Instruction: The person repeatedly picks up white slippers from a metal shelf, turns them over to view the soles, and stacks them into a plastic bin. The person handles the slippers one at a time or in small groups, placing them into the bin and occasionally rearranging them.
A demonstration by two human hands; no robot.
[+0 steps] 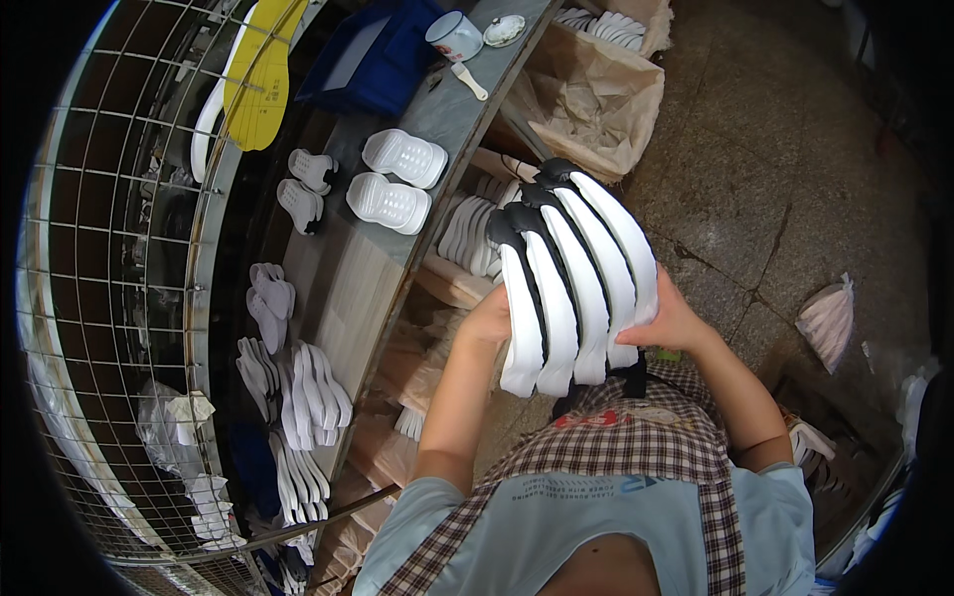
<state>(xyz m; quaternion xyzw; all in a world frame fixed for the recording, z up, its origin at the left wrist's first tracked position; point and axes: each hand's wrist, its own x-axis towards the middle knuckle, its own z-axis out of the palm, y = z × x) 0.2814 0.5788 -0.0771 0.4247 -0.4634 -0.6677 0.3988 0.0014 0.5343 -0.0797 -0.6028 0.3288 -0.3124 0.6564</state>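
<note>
Currently both hands carry a fanned stack of white-and-black shoe soles (571, 283) at centre frame, over the apron: left hand (487, 323) closed on the stack's edge at 9 o'clock, right hand (671, 320) gripping it at 3. Looks like a gather-and-square step. Any set-down would need space on the workbench (348, 288) at 10 o'clock, beside the two white soles (396, 179).

Stone floor (755, 149), wire-mesh rack (109, 298)
</note>
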